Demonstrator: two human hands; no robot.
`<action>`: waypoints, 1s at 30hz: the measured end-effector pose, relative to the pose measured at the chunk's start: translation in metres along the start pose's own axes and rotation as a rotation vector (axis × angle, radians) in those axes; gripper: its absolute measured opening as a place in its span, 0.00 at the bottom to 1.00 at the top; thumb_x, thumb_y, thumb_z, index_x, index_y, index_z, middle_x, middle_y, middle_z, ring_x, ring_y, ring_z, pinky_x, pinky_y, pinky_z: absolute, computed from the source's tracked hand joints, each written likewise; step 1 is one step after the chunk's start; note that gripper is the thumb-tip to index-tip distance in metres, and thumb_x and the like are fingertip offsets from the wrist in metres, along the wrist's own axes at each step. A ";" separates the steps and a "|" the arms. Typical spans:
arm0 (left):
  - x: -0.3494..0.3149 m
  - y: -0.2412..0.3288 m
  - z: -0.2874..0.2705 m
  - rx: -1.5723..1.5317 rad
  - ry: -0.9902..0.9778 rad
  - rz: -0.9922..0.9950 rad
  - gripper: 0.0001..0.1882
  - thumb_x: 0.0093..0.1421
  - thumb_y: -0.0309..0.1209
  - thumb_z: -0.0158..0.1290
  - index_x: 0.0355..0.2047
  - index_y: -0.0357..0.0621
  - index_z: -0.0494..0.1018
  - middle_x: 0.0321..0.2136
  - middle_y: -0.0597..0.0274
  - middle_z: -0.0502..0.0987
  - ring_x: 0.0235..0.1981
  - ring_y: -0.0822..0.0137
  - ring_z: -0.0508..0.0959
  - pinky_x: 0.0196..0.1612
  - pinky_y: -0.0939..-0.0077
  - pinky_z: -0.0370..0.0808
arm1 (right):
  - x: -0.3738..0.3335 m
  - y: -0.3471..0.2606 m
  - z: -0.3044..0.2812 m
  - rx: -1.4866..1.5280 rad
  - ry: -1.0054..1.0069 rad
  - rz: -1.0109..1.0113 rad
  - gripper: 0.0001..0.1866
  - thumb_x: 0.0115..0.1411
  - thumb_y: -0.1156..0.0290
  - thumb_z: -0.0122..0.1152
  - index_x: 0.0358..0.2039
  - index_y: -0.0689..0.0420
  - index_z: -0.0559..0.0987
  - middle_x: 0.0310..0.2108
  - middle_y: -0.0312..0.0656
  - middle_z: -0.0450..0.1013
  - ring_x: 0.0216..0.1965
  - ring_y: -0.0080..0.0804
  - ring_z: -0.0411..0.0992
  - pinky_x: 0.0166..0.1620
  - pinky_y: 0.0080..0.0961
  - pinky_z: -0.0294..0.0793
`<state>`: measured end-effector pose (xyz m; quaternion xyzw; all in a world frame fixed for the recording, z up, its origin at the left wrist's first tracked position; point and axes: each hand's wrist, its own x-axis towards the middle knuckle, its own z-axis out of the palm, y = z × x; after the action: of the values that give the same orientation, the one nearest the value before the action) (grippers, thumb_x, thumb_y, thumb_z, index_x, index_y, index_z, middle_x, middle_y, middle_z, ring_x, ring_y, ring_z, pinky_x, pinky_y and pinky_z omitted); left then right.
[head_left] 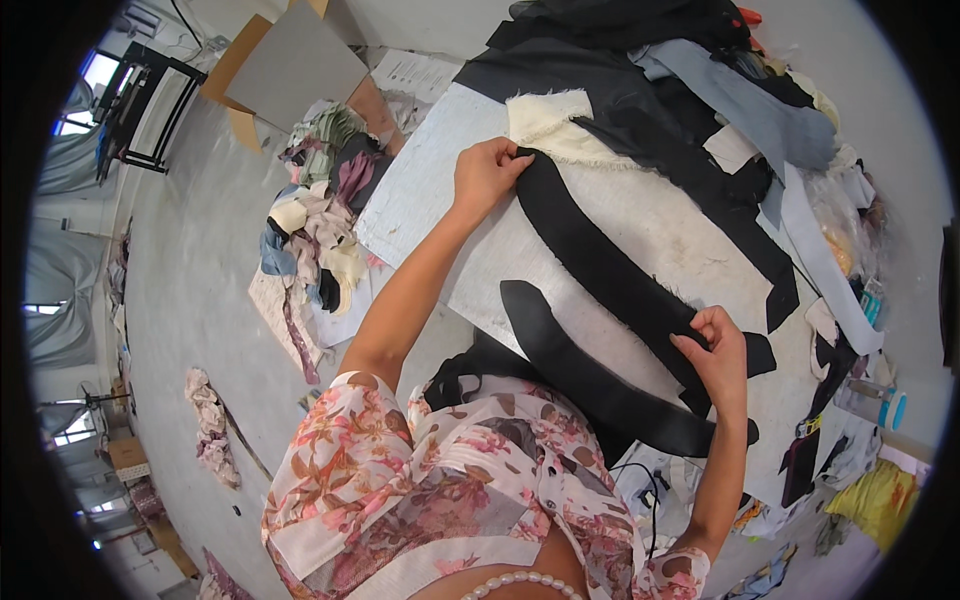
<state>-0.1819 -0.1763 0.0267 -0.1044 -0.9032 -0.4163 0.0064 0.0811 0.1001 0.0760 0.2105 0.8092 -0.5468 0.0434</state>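
A long curved strip of black fabric [600, 265] lies across the pale worktop [440, 190], its edges slightly frayed. My left hand [488, 178] pinches its far left end between thumb and fingers. Toward the strip's near right end, my right hand [718, 355] is closed on it in a pinch, thumb against the edge. A second curved black fabric strip [590, 385] lies nearer to me, partly over the table's front edge, with its right end by my right wrist. Beyond my left hand sits a frayed cream fabric piece [545, 118].
Dark fabric [590, 70] is heaped at the far side, with a grey-blue piece [740, 100] on it. Scraps [310, 220] pile on the floor at left near a cardboard box [290, 65]. Scissors with blue handles [890, 410] and a yellow cloth [875, 500] are at right.
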 end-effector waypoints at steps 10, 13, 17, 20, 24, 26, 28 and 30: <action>-0.027 0.012 0.039 0.472 -0.087 0.496 0.24 0.68 0.47 0.43 0.61 0.54 0.67 0.65 0.44 0.57 0.68 0.42 0.51 0.67 0.44 0.47 | 0.001 0.001 -0.004 -0.013 0.005 -0.040 0.13 0.50 0.82 0.67 0.33 0.60 0.71 0.19 0.29 0.67 0.23 0.13 0.60 0.28 0.14 0.60; -0.028 0.009 0.041 0.509 -0.083 0.520 0.26 0.68 0.48 0.42 0.63 0.53 0.65 0.66 0.44 0.55 0.68 0.42 0.51 0.67 0.43 0.47 | 0.003 0.002 -0.007 -0.006 0.034 -0.038 0.14 0.50 0.81 0.67 0.35 0.60 0.72 0.19 0.31 0.69 0.22 0.14 0.62 0.28 0.15 0.61; -0.032 0.021 0.040 0.583 -0.046 0.509 0.27 0.68 0.48 0.42 0.64 0.54 0.64 0.67 0.44 0.53 0.69 0.43 0.49 0.68 0.42 0.43 | 0.008 0.012 -0.002 -0.157 0.100 -0.051 0.15 0.50 0.79 0.68 0.36 0.59 0.73 0.19 0.34 0.70 0.21 0.19 0.63 0.28 0.19 0.64; -0.046 0.041 0.044 0.560 -0.092 0.585 0.27 0.68 0.49 0.42 0.64 0.54 0.64 0.67 0.44 0.53 0.70 0.44 0.48 0.68 0.42 0.41 | 0.008 0.012 0.000 -0.208 0.117 -0.068 0.16 0.49 0.77 0.70 0.36 0.57 0.73 0.20 0.36 0.71 0.21 0.24 0.65 0.29 0.21 0.65; -0.053 0.038 0.056 0.528 -0.178 0.633 0.28 0.68 0.50 0.43 0.64 0.55 0.64 0.67 0.44 0.54 0.70 0.45 0.48 0.68 0.42 0.40 | 0.004 0.013 -0.005 -0.333 0.142 -0.114 0.17 0.48 0.75 0.71 0.38 0.55 0.73 0.21 0.38 0.71 0.22 0.32 0.68 0.29 0.26 0.68; -0.056 0.040 0.057 0.574 -0.180 0.624 0.28 0.68 0.50 0.43 0.64 0.54 0.64 0.67 0.44 0.54 0.70 0.46 0.49 0.68 0.41 0.40 | 0.003 0.015 -0.008 -0.372 0.150 -0.116 0.18 0.48 0.74 0.71 0.39 0.54 0.73 0.22 0.38 0.71 0.23 0.34 0.70 0.30 0.28 0.69; -0.059 0.051 0.056 0.628 -0.147 0.627 0.28 0.68 0.50 0.43 0.64 0.54 0.64 0.67 0.44 0.54 0.70 0.46 0.49 0.68 0.41 0.41 | 0.005 0.017 -0.009 -0.382 0.165 -0.109 0.19 0.48 0.73 0.70 0.40 0.54 0.73 0.23 0.38 0.72 0.24 0.36 0.72 0.31 0.30 0.69; -0.068 0.070 0.063 0.524 -0.201 0.721 0.28 0.67 0.48 0.45 0.64 0.53 0.64 0.67 0.45 0.55 0.70 0.47 0.50 0.68 0.40 0.41 | 0.003 0.016 -0.009 -0.385 0.177 -0.122 0.18 0.49 0.73 0.70 0.40 0.53 0.73 0.23 0.38 0.72 0.25 0.37 0.73 0.32 0.30 0.70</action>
<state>-0.0973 -0.0971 0.0320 -0.4469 -0.8802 -0.1328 0.0894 0.0860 0.1142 0.0644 0.1963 0.9106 -0.3632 -0.0213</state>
